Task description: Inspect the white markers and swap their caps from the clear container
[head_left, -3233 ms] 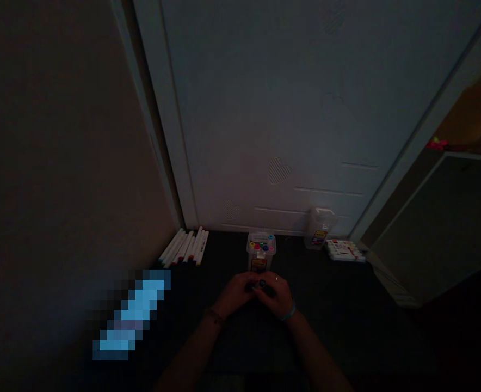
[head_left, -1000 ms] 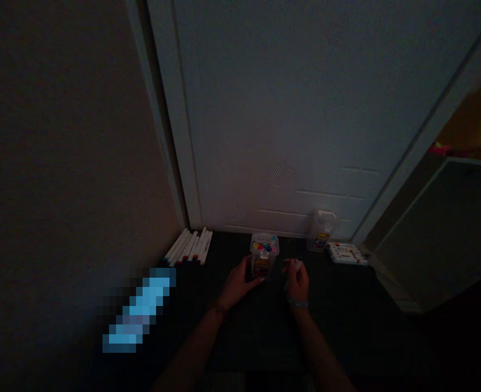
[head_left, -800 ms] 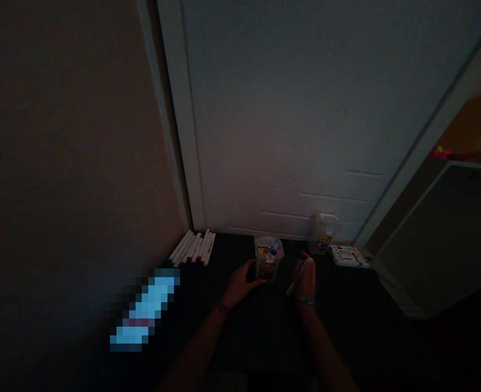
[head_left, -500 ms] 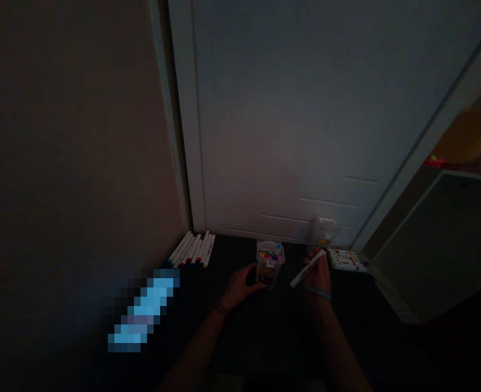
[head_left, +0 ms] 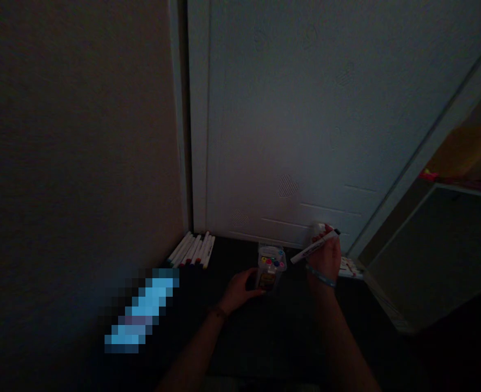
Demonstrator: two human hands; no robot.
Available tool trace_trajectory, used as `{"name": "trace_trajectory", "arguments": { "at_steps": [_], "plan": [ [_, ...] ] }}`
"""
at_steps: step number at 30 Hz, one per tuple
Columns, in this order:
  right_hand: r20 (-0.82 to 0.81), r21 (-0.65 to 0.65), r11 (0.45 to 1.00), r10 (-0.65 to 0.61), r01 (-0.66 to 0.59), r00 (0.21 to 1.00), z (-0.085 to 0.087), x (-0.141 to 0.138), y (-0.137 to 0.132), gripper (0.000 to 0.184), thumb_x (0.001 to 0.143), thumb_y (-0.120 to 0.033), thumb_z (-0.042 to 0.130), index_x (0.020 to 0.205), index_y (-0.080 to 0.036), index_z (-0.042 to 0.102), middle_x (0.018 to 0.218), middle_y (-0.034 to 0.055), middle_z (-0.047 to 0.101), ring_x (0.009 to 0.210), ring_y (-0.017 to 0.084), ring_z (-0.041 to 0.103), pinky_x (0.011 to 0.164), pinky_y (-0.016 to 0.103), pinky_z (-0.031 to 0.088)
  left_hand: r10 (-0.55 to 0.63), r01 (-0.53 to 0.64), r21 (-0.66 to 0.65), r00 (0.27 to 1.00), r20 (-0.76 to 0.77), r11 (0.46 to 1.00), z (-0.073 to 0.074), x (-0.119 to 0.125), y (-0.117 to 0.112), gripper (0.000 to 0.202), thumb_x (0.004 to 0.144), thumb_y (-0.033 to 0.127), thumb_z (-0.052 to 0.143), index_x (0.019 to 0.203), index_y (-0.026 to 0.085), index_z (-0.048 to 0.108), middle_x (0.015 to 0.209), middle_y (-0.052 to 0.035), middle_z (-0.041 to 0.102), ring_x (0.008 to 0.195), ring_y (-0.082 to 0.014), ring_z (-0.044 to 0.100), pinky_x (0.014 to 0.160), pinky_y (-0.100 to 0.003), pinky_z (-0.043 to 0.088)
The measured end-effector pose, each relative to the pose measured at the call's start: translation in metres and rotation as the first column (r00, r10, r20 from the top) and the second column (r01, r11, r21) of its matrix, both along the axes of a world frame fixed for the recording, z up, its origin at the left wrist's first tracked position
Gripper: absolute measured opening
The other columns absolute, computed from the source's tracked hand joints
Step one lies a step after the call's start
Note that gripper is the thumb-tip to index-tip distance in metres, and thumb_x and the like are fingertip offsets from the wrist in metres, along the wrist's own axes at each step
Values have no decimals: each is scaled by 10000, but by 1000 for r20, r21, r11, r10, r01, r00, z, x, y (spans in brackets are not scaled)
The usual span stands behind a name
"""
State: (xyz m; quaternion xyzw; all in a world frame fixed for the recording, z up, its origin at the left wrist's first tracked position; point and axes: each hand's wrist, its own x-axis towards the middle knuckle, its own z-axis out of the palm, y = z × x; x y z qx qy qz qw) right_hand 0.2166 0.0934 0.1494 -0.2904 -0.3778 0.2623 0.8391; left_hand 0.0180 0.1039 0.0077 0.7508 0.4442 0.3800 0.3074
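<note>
My left hand [head_left: 240, 289] is wrapped round the lower left side of a clear plastic box [head_left: 270, 280], which stands upright on the dark tabletop. Several markers [head_left: 271, 262] with coloured ends stand inside it. To the right, my right hand [head_left: 326, 256] grips a white marker [head_left: 314, 246] with a dark end at its upper right. That marker slants, its lower left end near the box but apart from it. Behind my right hand, a clear lid or container [head_left: 319, 227] is mostly hidden.
Several white markers [head_left: 192, 249] lie side by side at the back left, against the wall. More markers [head_left: 350, 267] lie at the right, partly covered by my right hand. A bright blurred screen [head_left: 145, 310] is at the left. A white panel [head_left: 281, 136] rises behind the table [head_left: 257, 337].
My right hand has moved up and slightly right with the marker, now in front of the clear container at the back. My left hand stays on the box. The view has shifted slightly.
</note>
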Motion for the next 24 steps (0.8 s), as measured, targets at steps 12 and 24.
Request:
{"name": "trace_trajectory", "arguments": {
  "at_steps": [12,24],
  "plan": [
    [283,25,999,-41,35,958,-14,-32,-3,391,877,-366,415,1246,-243,379,895,21,567,776,123,567,774,325,457,10,-9,31,1000,-18,999,6,0,-4,593,630,435,692,1153,214,522,1150,-63,603,1031,-246,550,884,-362,411],
    [647,-137,980,-22,144,762,-64,-15,1,289,785,-330,576,1039,-192,584,941,51,633,830,177,578,755,338,449,20,-18,73,999,-28,997,1,1,-2,590,646,460,677,1157,217,511,1148,-52,602,1019,-233,558,879,-346,416]
  ]
}}
